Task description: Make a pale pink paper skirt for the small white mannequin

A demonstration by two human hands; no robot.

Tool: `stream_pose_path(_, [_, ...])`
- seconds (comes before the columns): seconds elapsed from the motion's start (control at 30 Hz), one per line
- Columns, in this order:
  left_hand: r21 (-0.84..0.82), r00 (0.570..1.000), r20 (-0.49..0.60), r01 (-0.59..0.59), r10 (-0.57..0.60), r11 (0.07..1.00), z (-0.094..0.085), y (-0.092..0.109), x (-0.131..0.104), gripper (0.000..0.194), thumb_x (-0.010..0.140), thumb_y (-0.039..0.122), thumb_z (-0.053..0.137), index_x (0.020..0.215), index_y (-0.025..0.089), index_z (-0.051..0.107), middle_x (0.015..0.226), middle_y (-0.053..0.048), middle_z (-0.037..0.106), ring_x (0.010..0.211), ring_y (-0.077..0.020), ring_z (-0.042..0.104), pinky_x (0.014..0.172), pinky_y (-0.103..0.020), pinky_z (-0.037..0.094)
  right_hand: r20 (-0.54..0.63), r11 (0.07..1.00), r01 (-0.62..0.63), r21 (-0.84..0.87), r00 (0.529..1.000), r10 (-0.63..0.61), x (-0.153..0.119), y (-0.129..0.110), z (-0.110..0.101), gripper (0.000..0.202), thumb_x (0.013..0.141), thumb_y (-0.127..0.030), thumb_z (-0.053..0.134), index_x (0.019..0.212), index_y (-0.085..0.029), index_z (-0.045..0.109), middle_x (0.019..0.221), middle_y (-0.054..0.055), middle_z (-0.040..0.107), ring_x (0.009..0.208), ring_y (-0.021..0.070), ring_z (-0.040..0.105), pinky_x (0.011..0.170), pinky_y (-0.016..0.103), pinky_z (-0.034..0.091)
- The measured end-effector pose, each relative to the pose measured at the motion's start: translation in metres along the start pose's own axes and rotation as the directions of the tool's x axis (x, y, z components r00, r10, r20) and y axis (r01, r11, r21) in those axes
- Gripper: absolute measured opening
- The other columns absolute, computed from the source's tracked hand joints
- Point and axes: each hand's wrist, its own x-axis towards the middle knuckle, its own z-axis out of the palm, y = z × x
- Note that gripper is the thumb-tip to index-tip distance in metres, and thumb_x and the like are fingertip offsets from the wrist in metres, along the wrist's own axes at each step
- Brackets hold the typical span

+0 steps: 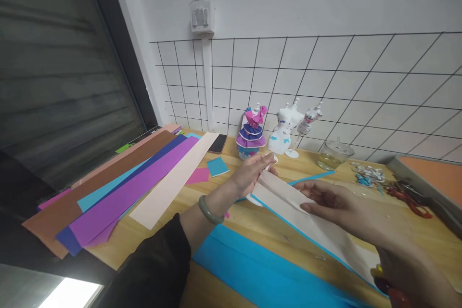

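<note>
A long cream paper strip (288, 202) with a blue edge runs from the middle of the table toward the lower right. My left hand (252, 173), with a green bangle on its wrist, is closed on the strip's far end. My right hand (321, 199) pinches the strip's upper edge partway along. A wide blue paper strip (252, 262) lies below on the table. Behind my hands stand a small dress form in a pink, purple and blue ruffled dress (251, 134) and a white dress form (283, 130) with blue marks.
Coloured paper strips (133, 197) fan out at the left, near a phone (218, 144) and a blue square (217, 167). A glass jar (334, 155), red-handled scissors (409, 199), small clips (368, 173) and a grey tray (400, 168) are at the right.
</note>
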Motion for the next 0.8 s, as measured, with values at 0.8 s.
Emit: stream_pose_path(0.8, [0.120, 0.996, 0.044, -0.084, 0.079, 0.989, 0.018, -0.022, -0.008, 0.046, 0.064, 0.032, 0.087, 0.098, 0.016, 0.062, 0.099, -0.005, 0.062, 0.094, -0.0148, 0.059, 0.081, -0.027, 0.044, -0.001, 0.983, -0.047, 0.176, 0.999, 0.048, 0.005, -0.021, 0.014, 0.048, 0.081, -0.067, 0.061, 0.077, -0.020, 0.072, 0.076, 0.004, 0.070, 0.071, 0.0178, 0.061, 0.062, 0.028, 0.049])
